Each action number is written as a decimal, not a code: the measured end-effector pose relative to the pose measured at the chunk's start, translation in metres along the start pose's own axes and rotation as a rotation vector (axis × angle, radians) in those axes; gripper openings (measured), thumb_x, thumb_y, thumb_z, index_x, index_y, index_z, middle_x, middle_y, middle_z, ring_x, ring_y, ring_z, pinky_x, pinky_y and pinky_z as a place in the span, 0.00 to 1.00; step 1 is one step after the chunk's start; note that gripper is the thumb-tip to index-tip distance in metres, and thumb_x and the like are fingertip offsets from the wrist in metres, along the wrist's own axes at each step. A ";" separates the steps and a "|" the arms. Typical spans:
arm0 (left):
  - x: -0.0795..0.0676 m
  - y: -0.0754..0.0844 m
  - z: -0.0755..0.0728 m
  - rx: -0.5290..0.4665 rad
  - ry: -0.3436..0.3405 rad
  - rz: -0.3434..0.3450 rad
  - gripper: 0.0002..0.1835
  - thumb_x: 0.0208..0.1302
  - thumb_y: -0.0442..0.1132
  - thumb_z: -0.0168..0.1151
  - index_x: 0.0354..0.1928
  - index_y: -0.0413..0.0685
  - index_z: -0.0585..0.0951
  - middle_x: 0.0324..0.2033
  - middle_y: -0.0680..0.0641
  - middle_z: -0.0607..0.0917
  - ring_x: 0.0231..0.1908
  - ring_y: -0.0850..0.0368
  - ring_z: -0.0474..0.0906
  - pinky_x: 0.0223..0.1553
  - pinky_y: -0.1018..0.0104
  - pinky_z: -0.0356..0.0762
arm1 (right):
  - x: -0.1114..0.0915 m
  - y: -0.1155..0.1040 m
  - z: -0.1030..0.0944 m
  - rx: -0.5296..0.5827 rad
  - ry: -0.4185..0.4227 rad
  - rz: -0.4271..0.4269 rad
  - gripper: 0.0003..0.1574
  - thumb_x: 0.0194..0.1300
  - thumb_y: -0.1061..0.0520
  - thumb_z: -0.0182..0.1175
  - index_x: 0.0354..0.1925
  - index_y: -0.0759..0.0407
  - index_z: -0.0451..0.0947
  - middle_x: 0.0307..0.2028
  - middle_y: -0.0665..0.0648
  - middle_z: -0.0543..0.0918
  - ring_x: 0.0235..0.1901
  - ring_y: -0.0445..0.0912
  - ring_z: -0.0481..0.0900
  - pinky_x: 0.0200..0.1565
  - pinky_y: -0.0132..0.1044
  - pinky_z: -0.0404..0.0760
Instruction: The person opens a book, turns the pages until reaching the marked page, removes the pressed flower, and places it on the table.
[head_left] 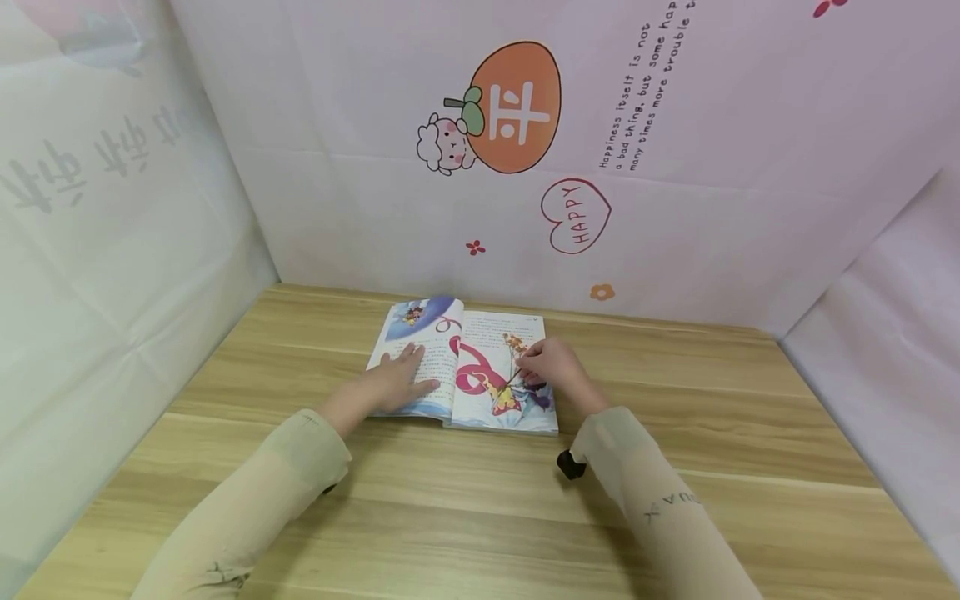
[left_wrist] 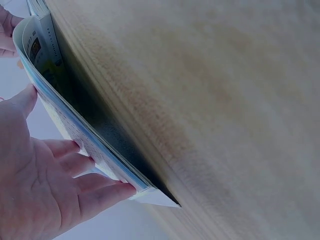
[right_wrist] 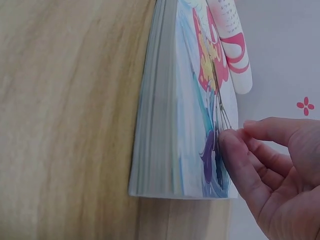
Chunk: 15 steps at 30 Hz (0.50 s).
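Observation:
An open picture book (head_left: 491, 410) lies on the table, with coloured drawings and lines of print. My left hand (head_left: 393, 379) is spread on its left page; in the left wrist view the fingers (left_wrist: 107, 196) press that page near its lower edge, and the page stack bows up at the fold. Over the right page, my right hand (head_left: 551, 367) has thumb and forefinger tips together. Thin dark cord-like strands (right_wrist: 223, 109) run from this pinch across the page towards a yellow and red butterfly-like figure (head_left: 506, 403). Whether that figure is printed or loose, I cannot tell.
The wood-grain table (head_left: 450, 517) extends around the book. Behind it stands a pale pink backdrop (head_left: 360, 217) with printed cartoons and lettering, and more pale sheeting hangs at both sides. A small black object (head_left: 572, 464) sits at the right cuff.

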<state>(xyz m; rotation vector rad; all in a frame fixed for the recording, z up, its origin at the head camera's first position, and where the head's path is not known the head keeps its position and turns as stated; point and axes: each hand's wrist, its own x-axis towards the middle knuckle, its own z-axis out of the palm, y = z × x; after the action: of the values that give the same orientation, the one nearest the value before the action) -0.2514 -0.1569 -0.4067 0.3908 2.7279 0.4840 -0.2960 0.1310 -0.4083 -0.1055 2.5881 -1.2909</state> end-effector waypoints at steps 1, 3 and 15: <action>0.000 0.000 0.000 -0.001 0.000 -0.001 0.45 0.79 0.61 0.46 0.81 0.36 0.47 0.79 0.33 0.47 0.73 0.19 0.43 0.68 0.27 0.52 | 0.001 0.001 0.000 0.005 -0.001 0.002 0.11 0.73 0.62 0.62 0.41 0.73 0.84 0.30 0.62 0.87 0.25 0.44 0.85 0.34 0.36 0.87; 0.000 0.000 -0.001 -0.003 -0.002 -0.002 0.45 0.79 0.61 0.46 0.81 0.36 0.47 0.79 0.33 0.47 0.73 0.19 0.43 0.68 0.27 0.52 | 0.004 0.002 0.000 0.009 -0.001 0.010 0.11 0.73 0.63 0.63 0.40 0.73 0.85 0.29 0.61 0.87 0.24 0.43 0.84 0.34 0.35 0.87; -0.002 0.002 -0.002 -0.003 -0.006 -0.006 0.44 0.80 0.60 0.47 0.81 0.36 0.47 0.79 0.33 0.47 0.73 0.19 0.44 0.68 0.27 0.52 | 0.010 -0.002 0.007 -0.237 0.033 0.042 0.21 0.66 0.51 0.72 0.22 0.62 0.82 0.18 0.52 0.81 0.18 0.41 0.77 0.28 0.34 0.77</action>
<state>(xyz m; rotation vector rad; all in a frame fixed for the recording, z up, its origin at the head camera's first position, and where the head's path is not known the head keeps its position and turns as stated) -0.2503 -0.1558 -0.4034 0.3821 2.7217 0.4850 -0.3040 0.1229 -0.4131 -0.0718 2.7458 -0.9756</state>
